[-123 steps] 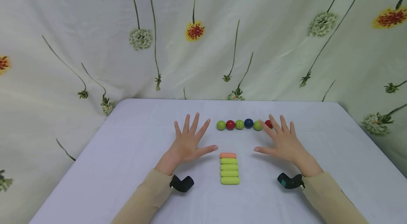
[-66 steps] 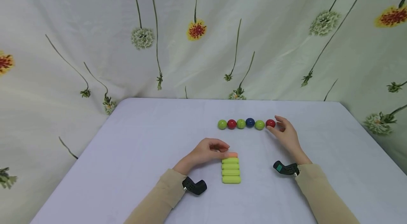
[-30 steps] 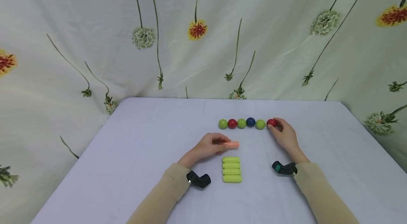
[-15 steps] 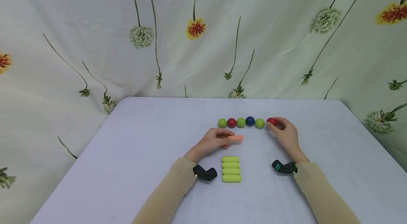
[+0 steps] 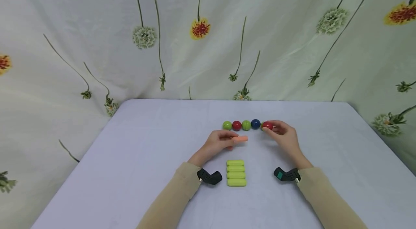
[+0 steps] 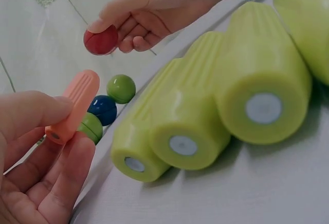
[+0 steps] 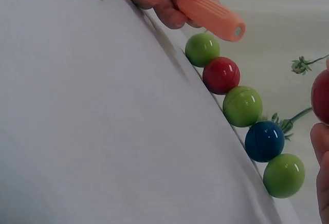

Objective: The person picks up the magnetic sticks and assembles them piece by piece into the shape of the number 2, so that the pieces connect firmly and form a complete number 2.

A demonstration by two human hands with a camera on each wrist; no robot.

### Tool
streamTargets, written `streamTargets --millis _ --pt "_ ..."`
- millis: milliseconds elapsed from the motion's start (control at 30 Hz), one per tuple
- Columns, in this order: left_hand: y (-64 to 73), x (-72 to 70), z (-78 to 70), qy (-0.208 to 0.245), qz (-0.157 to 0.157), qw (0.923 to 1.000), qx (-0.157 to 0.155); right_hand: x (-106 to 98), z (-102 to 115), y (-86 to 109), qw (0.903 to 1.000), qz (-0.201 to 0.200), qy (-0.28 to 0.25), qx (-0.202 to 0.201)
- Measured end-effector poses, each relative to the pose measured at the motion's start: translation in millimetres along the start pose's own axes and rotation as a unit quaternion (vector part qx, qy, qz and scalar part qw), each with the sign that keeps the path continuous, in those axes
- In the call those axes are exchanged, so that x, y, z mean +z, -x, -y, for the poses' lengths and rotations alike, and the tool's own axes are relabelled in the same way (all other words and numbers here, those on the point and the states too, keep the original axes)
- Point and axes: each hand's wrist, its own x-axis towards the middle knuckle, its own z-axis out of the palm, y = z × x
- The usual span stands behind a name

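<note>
Between thumb and fingers my left hand (image 5: 217, 144) pinches an orange magnetic rod (image 5: 241, 138), raised off the table; its ridged side and metal tip show in the right wrist view. My right hand (image 5: 286, 138) grips a red ball (image 6: 101, 40) by thumb and fingertips, lifted in front of the row's right end. That row has a blue ball (image 5: 255, 124), a second red ball (image 5: 237, 125) and green balls (image 5: 246, 125). The held ball partly covers the rightmost green ball in the head view. Nearer me lie several yellow-green rods (image 5: 236, 175), side by side.
A white cloth covers the table (image 5: 146, 149), whose far edge meets a flower-printed curtain (image 5: 182, 63). Each wrist carries a black camera mount (image 5: 210, 177). In the left wrist view the yellow-green rods stand close to the camera, metal discs in their ends.
The left hand took the orange rod from the top of the rod stack and carried it towards the balls. The right hand took the end red ball and has just moved it left.
</note>
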Motion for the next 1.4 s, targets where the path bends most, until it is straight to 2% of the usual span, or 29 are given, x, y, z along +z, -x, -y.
streamTargets --millis 200,533,733,967,1400 --pt "0.2 0.9 -0.9 0.006 -0.005 1.0000 -0.002 4.4 4.8 4.3 0.9980 0.051 -0.029 0.024" --pt "1.4 -0.9 -1.1 0.000 -0.003 1.0000 0.005 11.7 4.8 7.3 0.9900 0.132 -0.047 0.014" --pt "1.8 -1.7 -1.9 0.007 0.001 0.9999 0.010 13.1 0.8 6.4 0.9821 0.179 -0.053 0.023" --pt "0.5 -0.3 -2.7 0.008 0.005 0.9999 0.005 11.7 -0.5 6.3 0.9798 0.194 -0.047 0.015" --pt "-0.8 1.3 -2.1 0.002 0.009 0.9997 0.021 13.7 -2.3 4.2 0.9772 0.206 -0.049 -0.015"
